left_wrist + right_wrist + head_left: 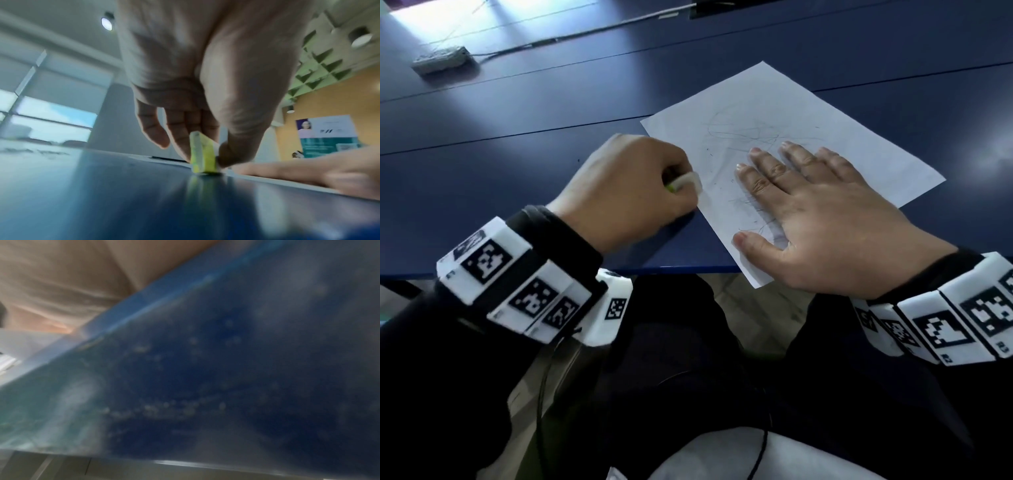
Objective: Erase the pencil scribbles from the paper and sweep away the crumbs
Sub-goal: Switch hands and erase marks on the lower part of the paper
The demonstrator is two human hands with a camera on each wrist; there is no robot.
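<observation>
The left hand (619, 192) pinches the eraser (686, 181) at the paper's (808, 113) left edge, near the table's (517, 178) front edge. The scribbles (750, 137) lie to its right. The right hand (822, 222) lies flat, fingers straight, holding the paper down.

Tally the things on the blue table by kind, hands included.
Bare hands: 2, the left hand gripping the eraser and the right hand flat on the paper
White paper sheets with pencil scribbles: 1
Yellow-sleeved white erasers: 1
Grey power strips: 1
Total: 5
</observation>
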